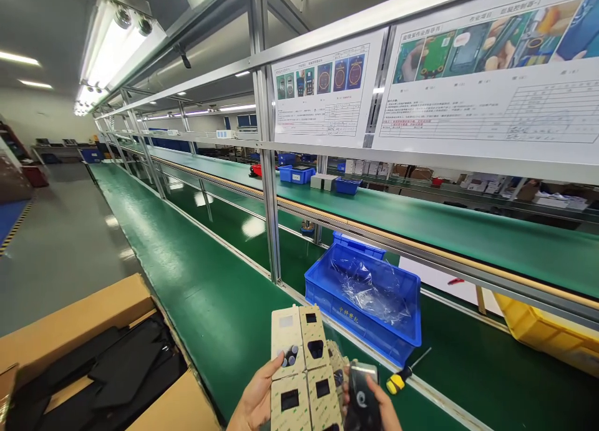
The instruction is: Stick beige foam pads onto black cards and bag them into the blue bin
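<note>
My left hand (257, 393) is closed on the left edge of a beige sheet of panels (294, 384), marked with small green print and pierced by dark cutouts. Round dark buttons show through one upper panel. Behind its right side, more pieces of the same colour (336, 359) are partly covered. In my right hand (382, 406) is a black handheld device (362, 393) with a glossy upper part and a pale round mark. Its lower end runs out of the picture. A yellow-and-black screwdriver (400, 380) lies on the green bench, just right of my right hand.
A blue bin (365, 334) with clear plastic bags stands beyond my hands. At the right is a yellow bin (552, 331). An open carton (116, 300) of black sheets sits at lower left. A metal post (269, 213) rises from the green bench (206, 294).
</note>
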`<state>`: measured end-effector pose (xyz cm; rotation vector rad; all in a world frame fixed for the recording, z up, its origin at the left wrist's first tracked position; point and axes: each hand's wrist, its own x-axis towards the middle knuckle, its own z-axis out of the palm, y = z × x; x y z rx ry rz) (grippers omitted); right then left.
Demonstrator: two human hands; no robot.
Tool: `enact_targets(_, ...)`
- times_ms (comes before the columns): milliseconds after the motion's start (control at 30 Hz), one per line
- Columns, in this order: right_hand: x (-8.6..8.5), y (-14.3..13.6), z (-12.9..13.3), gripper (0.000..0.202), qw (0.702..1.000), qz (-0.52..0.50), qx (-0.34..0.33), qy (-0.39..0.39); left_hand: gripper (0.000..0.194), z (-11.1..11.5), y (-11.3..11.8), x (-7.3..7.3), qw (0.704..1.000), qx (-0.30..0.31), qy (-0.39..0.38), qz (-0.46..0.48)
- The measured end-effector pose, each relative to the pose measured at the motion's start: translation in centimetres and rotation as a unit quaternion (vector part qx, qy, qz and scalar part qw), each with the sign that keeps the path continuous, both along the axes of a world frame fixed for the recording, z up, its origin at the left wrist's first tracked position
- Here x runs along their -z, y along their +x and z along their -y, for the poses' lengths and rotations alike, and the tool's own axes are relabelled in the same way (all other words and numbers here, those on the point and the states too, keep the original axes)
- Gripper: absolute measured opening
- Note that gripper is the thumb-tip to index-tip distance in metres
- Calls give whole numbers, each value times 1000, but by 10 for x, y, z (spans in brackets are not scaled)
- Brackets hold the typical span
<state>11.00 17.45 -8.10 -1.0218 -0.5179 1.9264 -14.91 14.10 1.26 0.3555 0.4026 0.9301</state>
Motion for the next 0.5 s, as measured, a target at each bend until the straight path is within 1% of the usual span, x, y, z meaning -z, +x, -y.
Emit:
enact_targets(33,-4,12,-9,53,999,4,34,-28,56,1,-4,0,1000,-12,-3,-2)
enact_targets(100,-11,27,-26,53,988,62,120,-75,44,1,-6,3,999,-43,-11,-13)
enact_targets(133,-14,28,-32,55,979,99,156,-82,39,1,-4,6,998,-61,-17,-28)
enact_targets(167,-18,25,-37,58,974,127,173,-74,35,1,0,10,996,-77,-23,-50)
enact_targets(200,-23,17,-39,61,975,140,167,-52,32,0,7,14,993,-87,-27,-73)
enact_targets(267,-36,-8,-37,68,983,144,114,10,31,-1,25,23,990,-88,-24,-107)
enact_targets(333,-51,-34,-33,71,984,149,53,77,33,-3,43,32,990,-72,-15,-117)
enact_targets(400,-62,-48,-31,70,983,128,10,129,34,-4,53,37,992,-62,-9,-113)
enact_targets(433,-64,-50,-30,68,985,107,-6,132,34,-4,55,38,992,-61,-11,-106)
enact_targets(467,-64,-47,-31,66,989,82,-23,117,33,-4,55,39,994,-60,-13,-95)
enact_targets(500,-62,-42,-33,63,994,56,-38,85,34,-4,52,38,995,-59,-14,-80)
